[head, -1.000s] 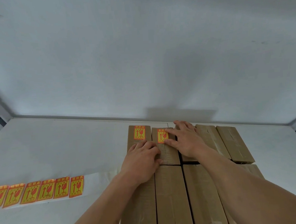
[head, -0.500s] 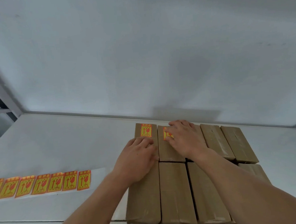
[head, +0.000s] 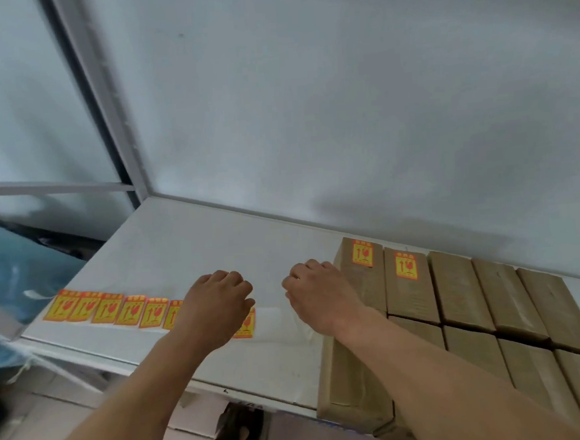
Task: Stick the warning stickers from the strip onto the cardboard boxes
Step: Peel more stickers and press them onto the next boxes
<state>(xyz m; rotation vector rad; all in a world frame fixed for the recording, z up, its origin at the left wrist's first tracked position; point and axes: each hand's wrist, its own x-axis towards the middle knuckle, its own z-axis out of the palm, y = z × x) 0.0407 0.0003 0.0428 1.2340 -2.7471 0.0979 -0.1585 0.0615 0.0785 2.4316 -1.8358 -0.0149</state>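
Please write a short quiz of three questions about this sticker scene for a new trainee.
1. True or false: two cardboard boxes in the far row already carry a warning sticker.
2. The sticker strip lies where? A) on the boxes B) on the table, left of the boxes C) on the floor
3. Which hand is over the strip?

Key: 1 true. 2 B. 3 the left hand; the right hand is beside the boxes.

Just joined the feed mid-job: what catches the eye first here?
The strip of orange-and-yellow warning stickers on the white table at left, with the left hand over its near end. At right, brown cardboard boxes; the two back-left ones carry stickers.
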